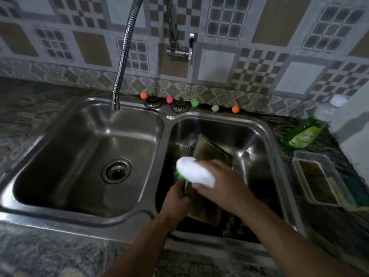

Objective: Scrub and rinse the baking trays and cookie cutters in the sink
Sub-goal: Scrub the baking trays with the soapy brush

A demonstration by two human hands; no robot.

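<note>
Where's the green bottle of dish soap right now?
In the head view, the green dish soap bottle lies on the dark stone counter right of the steel sink's right basin, just behind a clear plastic container.

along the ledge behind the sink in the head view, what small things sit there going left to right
Orange ball → sink strainer → pink ball → second strainer → green ball → white ball → orange ball at the right end.
</note>
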